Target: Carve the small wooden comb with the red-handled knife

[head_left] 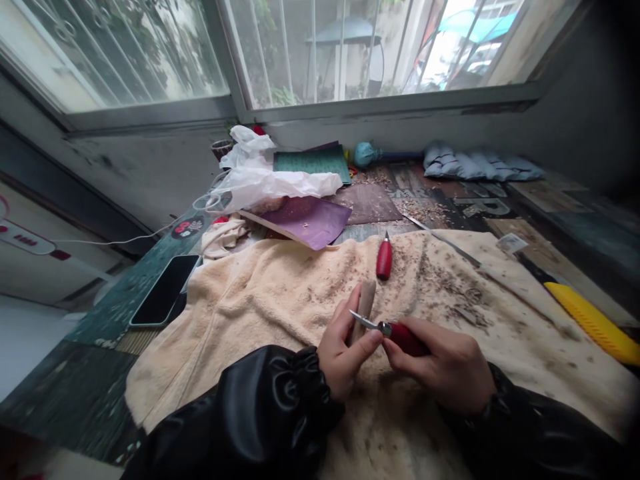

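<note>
My left hand is closed around a short piece of wood, its upper end sticking out past the fingers. In my right hand is a carving knife with a red handle and a metal collar. Its blade lies across the wood, pointing left, and my left thumb is close to the collar. A second red-handled carving knife lies just beyond the wood, tip away from me. Beneath both hands spreads a cream towel strewn with wood shavings.
A phone lies at the left. Purple sheet, white plastic bag and green mat are toward the window. At the right are a long thin metal tool and a yellow-handled tool. Padded blue-grey bundle sits by the wall.
</note>
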A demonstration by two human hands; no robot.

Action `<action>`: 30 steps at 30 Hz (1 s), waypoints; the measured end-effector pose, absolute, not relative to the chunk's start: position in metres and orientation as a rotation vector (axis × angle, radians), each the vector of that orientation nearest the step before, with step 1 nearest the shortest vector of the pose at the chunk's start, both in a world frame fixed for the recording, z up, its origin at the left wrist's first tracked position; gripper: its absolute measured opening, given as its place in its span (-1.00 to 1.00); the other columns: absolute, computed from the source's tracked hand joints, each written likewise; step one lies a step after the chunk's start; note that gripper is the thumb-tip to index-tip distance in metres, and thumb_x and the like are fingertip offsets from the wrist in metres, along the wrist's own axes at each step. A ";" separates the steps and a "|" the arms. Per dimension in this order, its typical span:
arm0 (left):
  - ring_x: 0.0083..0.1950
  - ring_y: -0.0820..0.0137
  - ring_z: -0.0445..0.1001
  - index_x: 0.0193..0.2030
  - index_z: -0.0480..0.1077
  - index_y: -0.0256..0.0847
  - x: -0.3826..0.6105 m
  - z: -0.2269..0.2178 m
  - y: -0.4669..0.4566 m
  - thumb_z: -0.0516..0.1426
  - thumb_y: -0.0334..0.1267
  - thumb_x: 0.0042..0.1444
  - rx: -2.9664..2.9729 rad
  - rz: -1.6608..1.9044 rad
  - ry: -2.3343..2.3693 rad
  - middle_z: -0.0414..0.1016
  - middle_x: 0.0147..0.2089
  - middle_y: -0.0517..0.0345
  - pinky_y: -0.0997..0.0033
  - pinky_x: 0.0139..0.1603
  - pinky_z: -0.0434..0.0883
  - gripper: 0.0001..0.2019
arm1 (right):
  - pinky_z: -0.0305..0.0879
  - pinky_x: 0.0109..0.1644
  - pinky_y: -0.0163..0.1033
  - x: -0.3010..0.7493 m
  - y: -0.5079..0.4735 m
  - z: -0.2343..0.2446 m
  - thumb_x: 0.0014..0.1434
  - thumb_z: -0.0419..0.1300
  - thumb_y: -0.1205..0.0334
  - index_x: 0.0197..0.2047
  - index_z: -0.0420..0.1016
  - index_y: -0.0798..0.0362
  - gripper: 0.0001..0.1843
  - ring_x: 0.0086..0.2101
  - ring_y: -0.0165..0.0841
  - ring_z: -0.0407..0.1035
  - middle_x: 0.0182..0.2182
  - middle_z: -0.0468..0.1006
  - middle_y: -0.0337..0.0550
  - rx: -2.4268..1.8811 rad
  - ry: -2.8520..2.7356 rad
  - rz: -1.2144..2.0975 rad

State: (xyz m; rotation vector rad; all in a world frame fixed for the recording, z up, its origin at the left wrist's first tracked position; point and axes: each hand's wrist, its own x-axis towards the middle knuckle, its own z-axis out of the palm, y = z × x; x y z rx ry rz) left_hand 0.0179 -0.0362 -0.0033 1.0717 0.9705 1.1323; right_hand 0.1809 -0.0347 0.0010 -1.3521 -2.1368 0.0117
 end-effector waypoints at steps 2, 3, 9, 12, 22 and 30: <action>0.31 0.08 -0.07 0.23 0.10 -0.16 0.018 -0.003 -0.037 0.16 -0.20 -0.02 1.117 1.164 0.968 0.09 0.28 0.07 0.09 0.30 -0.09 -0.36 | 0.05 -0.59 -0.39 0.182 -0.034 0.000 0.08 0.10 -0.03 -0.49 0.43 0.07 -0.65 -0.69 -0.56 0.17 -0.71 0.30 -0.34 -1.329 -2.149 -0.013; 0.32 0.08 -0.07 0.24 0.09 -0.16 0.018 -0.004 -0.037 0.15 -0.20 -0.01 1.138 1.170 0.969 0.08 0.29 0.07 0.09 0.30 -0.09 -0.36 | 0.05 -0.59 -0.40 0.183 -0.033 0.000 0.08 0.10 -0.02 -0.49 0.43 0.07 -0.67 -0.69 -0.56 0.17 -0.71 0.31 -0.34 -1.311 -2.160 -0.022; 0.33 0.09 -0.12 0.28 -0.04 -0.13 0.013 -0.015 -0.034 0.14 -0.18 0.00 1.242 1.091 0.983 -0.05 0.33 0.08 0.08 0.30 -0.14 -0.29 | 0.05 -0.59 -0.43 0.186 -0.027 0.000 0.08 0.10 0.02 -0.56 0.36 0.06 -0.68 -0.69 -0.58 0.18 -0.72 0.29 -0.36 -1.213 -2.275 0.084; 0.34 0.10 -0.16 0.29 -0.06 -0.13 0.012 -0.019 -0.032 0.14 -0.17 0.00 1.256 1.093 0.955 -0.06 0.34 0.08 0.08 0.31 -0.17 -0.28 | 0.05 -0.59 -0.43 0.186 -0.027 0.001 0.09 0.09 0.02 -0.57 0.36 0.06 -0.67 -0.69 -0.58 0.18 -0.72 0.28 -0.36 -1.235 -2.275 0.075; 0.33 0.12 -0.11 0.25 0.05 -0.10 0.012 -0.015 -0.031 0.17 -0.21 -0.01 1.227 1.160 0.919 0.02 0.31 0.12 0.11 0.32 -0.15 -0.34 | 0.03 -0.59 -0.41 0.185 -0.029 -0.001 0.09 0.09 -0.01 -0.52 0.40 0.06 -0.66 -0.69 -0.58 0.16 -0.72 0.30 -0.36 -1.276 -2.206 -0.026; 0.32 0.19 -0.04 0.23 0.09 -0.08 0.015 -0.016 -0.031 0.19 -0.24 -0.01 1.188 1.229 0.903 0.07 0.29 0.14 0.17 0.32 -0.11 -0.36 | 0.02 -0.57 -0.37 0.178 -0.035 -0.002 0.10 0.04 -0.08 -0.53 0.43 0.09 -0.57 -0.69 -0.55 0.14 -0.72 0.30 -0.31 -1.358 -2.083 -0.019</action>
